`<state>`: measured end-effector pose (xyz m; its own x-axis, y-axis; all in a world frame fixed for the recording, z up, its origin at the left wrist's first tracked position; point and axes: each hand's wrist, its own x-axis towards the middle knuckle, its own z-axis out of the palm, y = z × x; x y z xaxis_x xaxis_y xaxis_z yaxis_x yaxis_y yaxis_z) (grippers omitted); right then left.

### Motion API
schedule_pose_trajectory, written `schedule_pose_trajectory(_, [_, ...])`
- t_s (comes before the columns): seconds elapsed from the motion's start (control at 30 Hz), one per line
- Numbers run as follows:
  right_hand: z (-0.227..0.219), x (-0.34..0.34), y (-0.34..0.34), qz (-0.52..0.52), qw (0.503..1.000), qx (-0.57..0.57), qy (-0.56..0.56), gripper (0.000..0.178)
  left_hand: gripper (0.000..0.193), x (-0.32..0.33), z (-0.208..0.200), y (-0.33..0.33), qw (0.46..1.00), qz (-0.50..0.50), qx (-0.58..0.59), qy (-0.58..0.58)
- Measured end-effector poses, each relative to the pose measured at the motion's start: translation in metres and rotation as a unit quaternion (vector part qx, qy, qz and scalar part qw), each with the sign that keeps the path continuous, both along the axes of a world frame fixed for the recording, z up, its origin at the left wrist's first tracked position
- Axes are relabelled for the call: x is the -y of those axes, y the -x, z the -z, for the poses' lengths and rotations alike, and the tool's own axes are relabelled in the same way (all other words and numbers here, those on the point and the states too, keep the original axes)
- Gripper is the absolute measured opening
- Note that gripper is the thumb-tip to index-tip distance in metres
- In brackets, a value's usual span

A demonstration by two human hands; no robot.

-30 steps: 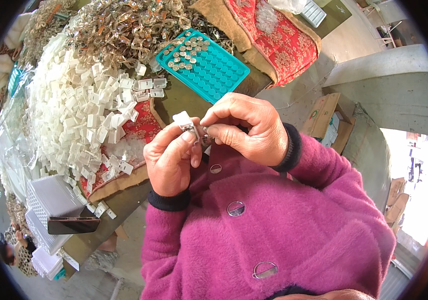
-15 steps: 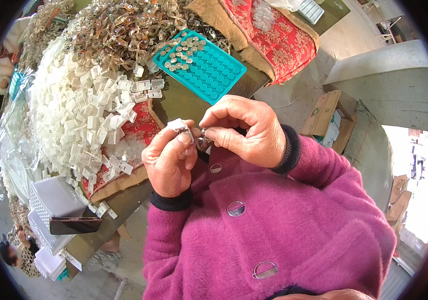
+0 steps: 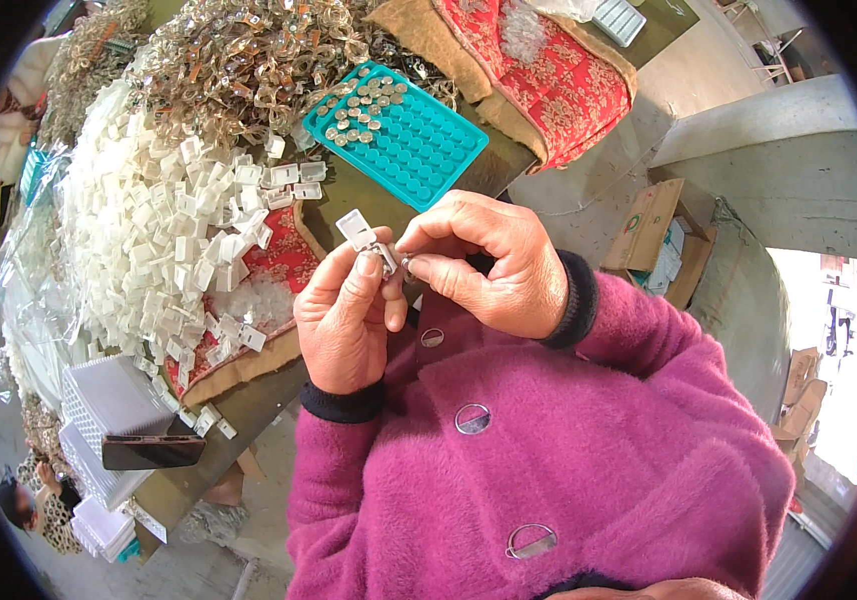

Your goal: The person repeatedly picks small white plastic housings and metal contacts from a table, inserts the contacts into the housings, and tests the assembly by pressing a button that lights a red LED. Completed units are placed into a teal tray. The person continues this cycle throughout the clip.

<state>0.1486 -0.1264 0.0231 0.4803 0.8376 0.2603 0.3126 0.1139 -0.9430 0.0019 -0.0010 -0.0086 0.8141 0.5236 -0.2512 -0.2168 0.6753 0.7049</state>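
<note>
Left hand [image 3: 342, 325] clamped on small white plastic case [image 3: 356, 229], right hand [image 3: 501, 265] pinching tiny silvery part [image 3: 407, 261], teal tray [image 3: 431, 163] beyond

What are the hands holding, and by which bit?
Left hand: small white case, pinched by its lower end. Right hand: too tiny to tell.

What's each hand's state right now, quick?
Left hand: closed, holding a small white plastic case.
Right hand: closed in a pinch on a tiny shiny piece, too small to identify.
</note>
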Motion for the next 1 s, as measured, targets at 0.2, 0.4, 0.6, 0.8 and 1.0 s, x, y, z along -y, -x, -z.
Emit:
schedule_pose_trajectory(0.2, [-0.008,0.003,-0.002,0.048,0.998,0.021,0.034,0.011,0.034,0.004,-0.004,0.0,0.999,0.02,0.003,0.035])
schedule_pose_trajectory(0.4, [-0.003,0.004,-0.01,-0.033,0.991,0.13,-0.008,0.02,0.035,0.004,-0.005,0.002,0.999,0.038,0.017,0.003])
schedule_pose_trajectory(0.6, [0.003,0.002,-0.027,-0.14,0.948,0.27,-0.093,0.03,0.032,0.008,-0.002,0.002,0.997,0.02,0.026,-0.074])
schedule_pose_trajectory(0.8, [-0.006,0.005,-0.036,-0.163,0.932,0.321,-0.045,0.036,0.027,0.009,-0.003,0.004,0.988,0.045,0.005,-0.146])
schedule_pose_trajectory(1.0, [0.001,0.002,-0.032,-0.158,0.944,0.289,-0.019,0.036,0.025,0.008,-0.001,0.001,0.996,0.061,0.045,-0.035])
